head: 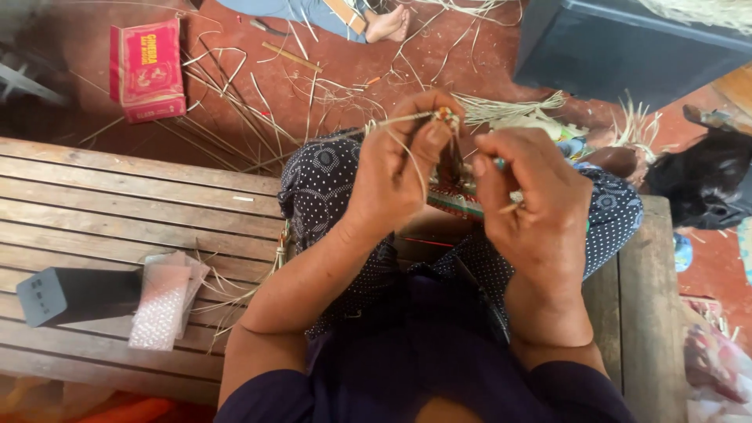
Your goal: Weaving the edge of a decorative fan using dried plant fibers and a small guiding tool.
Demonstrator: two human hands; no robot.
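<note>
Straw strand (392,121) pinched taut in left hand (395,168); right hand (533,200) nips another strand (511,207); best keep tension even over lap.

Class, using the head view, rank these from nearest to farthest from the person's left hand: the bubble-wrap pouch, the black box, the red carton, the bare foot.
Measured from the left hand:
1. Bare foot, straight above it on the red floor.
2. Bubble-wrap pouch, lower left on the wooden bench.
3. Red carton, upper left on the floor; close to the pouch's rank, hard to separate.
4. Black box, far left on the bench.
</note>
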